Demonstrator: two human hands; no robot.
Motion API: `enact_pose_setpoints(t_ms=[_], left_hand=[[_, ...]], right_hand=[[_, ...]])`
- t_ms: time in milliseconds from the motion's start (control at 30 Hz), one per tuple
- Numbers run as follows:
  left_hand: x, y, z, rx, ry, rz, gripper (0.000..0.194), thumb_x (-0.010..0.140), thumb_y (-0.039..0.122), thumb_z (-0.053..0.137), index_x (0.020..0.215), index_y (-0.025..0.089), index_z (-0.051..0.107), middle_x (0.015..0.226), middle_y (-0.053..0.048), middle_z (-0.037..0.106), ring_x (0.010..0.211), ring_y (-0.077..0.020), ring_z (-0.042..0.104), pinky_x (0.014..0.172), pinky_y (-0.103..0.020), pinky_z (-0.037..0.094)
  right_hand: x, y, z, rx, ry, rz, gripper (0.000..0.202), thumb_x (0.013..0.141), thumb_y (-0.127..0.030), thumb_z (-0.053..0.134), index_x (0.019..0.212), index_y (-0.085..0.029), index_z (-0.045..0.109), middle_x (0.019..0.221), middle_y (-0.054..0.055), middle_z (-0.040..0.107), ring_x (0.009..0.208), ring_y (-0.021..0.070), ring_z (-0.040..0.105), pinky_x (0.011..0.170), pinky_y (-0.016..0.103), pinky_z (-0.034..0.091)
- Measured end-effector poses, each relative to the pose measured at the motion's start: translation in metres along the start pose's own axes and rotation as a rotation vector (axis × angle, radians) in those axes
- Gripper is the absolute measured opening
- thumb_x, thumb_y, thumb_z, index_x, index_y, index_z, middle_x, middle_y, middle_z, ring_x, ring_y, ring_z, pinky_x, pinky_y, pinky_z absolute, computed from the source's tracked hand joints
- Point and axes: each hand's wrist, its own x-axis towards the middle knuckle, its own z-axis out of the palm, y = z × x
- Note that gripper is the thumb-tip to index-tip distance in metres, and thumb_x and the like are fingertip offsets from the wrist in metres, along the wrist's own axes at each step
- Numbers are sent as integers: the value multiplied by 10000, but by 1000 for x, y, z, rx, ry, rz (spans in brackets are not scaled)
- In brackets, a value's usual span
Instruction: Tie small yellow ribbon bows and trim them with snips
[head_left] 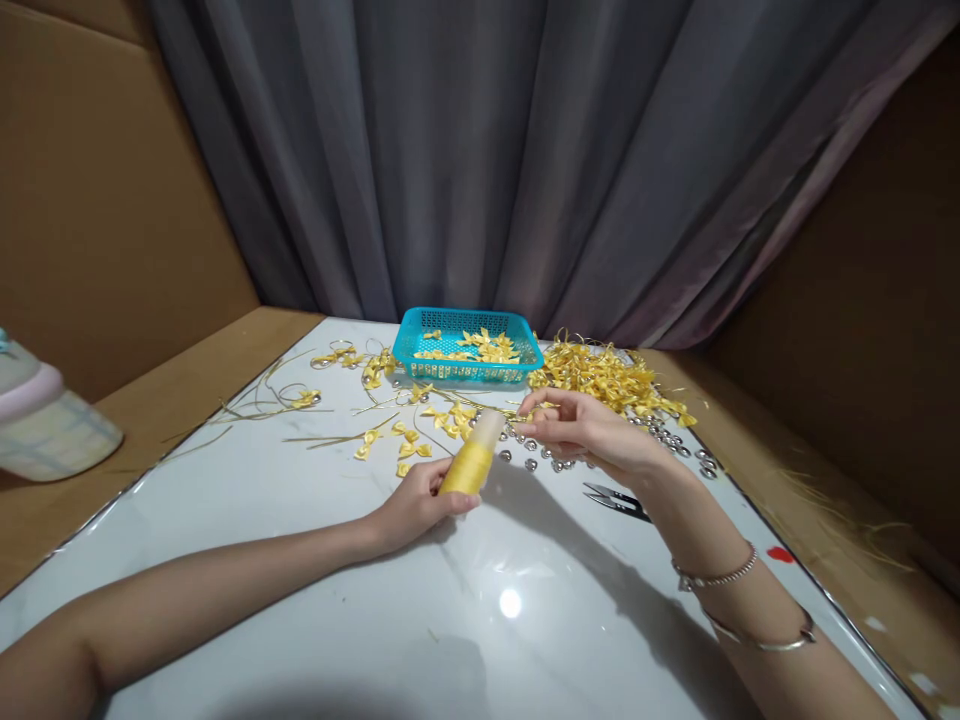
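Her left hand (416, 505) has its grip closed round a spool of yellow thread (471, 455) propped on the counter (315, 560); the right hand (585, 430) pinches something small, I cannot tell what; a few finished bows lie in the blue basket (466, 345), the ribbon pile (607, 378) looks largely unworked

Basket (420, 345) behind spool (469, 462).

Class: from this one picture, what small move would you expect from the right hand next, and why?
Probably drawing thread from the yellow spool. The left hand holds that spool tilted on the table, and the right hand pinches near its pale top end, beside the silver bells. Whether thread is pinched is too fine to see.
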Motion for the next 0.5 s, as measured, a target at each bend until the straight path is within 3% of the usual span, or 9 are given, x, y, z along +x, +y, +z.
enact_pose_setpoints(t_ms=[133, 233, 333, 500], left_hand=[[-3, 2, -1, 83, 29, 30, 267, 662, 346, 663, 742, 139, 516, 634, 36, 410, 565, -90, 369, 499, -213, 255], [-5, 3, 0, 190, 52, 52, 265, 642, 346, 673, 717, 132, 535, 622, 36, 410, 572, -97, 359, 506, -221, 244], [-7, 3, 1, 316, 54, 45, 261, 616, 344, 678, 652, 135, 526, 575, 46, 375, 546, -92, 318, 487, -229, 204], [-8, 2, 2, 467, 62, 69, 285, 600, 338, 684, 581, 157, 464, 540, 57, 325, 519, -85, 278, 477, -236, 174]], right_hand=[[-2, -1, -3, -228, -20, 52, 236, 643, -354, 739, 728, -199, 583, 482, -68, 381, 417, 66, 273, 403, 237, 159], [-4, -2, -3, -341, -110, 89, 203, 664, -365, 715, 644, -178, 639, 486, -37, 416, 438, 72, 297, 417, 242, 172], [-6, -2, -3, -303, -202, 116, 204, 700, -378, 681, 685, -175, 694, 461, -54, 343, 424, 63, 232, 412, 240, 123], [-4, 1, -7, -107, -216, 114, 213, 708, -372, 680, 715, -162, 710, 432, -80, 250, 418, 55, 140, 409, 241, 74]])
